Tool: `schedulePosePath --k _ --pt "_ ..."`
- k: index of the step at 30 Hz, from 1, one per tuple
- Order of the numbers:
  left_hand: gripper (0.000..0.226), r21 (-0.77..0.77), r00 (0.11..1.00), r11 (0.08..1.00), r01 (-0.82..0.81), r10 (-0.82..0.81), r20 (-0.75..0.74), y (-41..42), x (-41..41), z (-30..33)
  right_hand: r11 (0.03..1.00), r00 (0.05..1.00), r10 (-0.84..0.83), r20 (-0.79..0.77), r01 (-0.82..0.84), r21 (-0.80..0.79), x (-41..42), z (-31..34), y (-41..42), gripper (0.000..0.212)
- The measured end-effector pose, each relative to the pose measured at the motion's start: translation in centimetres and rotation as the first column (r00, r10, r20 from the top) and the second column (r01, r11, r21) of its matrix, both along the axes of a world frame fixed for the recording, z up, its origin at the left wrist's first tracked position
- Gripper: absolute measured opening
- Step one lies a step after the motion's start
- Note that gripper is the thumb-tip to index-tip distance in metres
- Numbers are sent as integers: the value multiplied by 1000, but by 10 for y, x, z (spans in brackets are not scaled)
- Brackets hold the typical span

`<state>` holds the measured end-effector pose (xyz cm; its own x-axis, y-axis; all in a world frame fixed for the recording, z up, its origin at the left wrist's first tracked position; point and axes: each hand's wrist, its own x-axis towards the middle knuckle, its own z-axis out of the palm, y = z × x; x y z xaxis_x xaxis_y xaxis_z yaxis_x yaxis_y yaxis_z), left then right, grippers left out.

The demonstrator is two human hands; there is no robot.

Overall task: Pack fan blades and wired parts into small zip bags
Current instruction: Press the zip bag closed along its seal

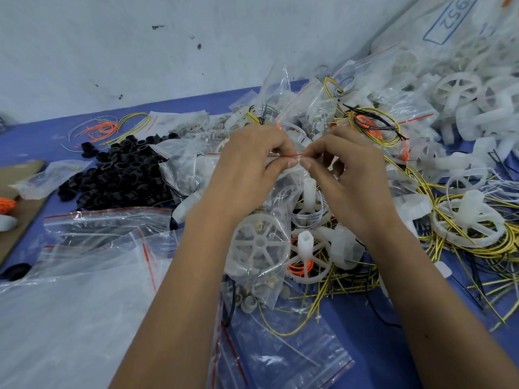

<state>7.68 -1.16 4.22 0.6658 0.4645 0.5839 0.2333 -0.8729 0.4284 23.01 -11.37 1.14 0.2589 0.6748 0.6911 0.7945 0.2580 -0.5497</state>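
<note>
Pinching the red zip strip of a small zip bag between both hands, I log the scene as follows:

Item, zip bag: held up over the middle of the heap, mouth uppermost; red strip runs left to right between my two hands, which I take as the bag's long axis for the seal. Clear body hangs below the strip; contents hard to tell through the plastic.

Item, left hand: fingers curled, thumb and forefinger clamped on the strip's left part.

Item, right hand: fingers curled, thumb and forefinger clamped on the strip just beside the left fingertips, almost touching. Neither hand is nearer; both are on it.

Judgement: sealing or opening; I cannot tell which.

Item, fan blades: white spoked wheels directly beneath the hands, some already bagged.

Item, wired parts: yellow-black loops beyond and right of my right hand, on the blue counter
</note>
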Motion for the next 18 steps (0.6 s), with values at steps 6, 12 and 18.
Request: schedulePosePath --k 6,12,18 --pt "4 -98 998 993 -69 68 -11 10 -8 -2 999 1000 2 -18 -2 45 0 2 -2 6" --pt "11 -141 995 985 -98 93 -37 14 -16 -2 999 999 -5 -47 6 33 0 2 -2 7" --pt "11 -86 992 992 -92 83 -95 12 -15 4 1000 1000 9 -20 -9 -6 -1 2 -3 2"
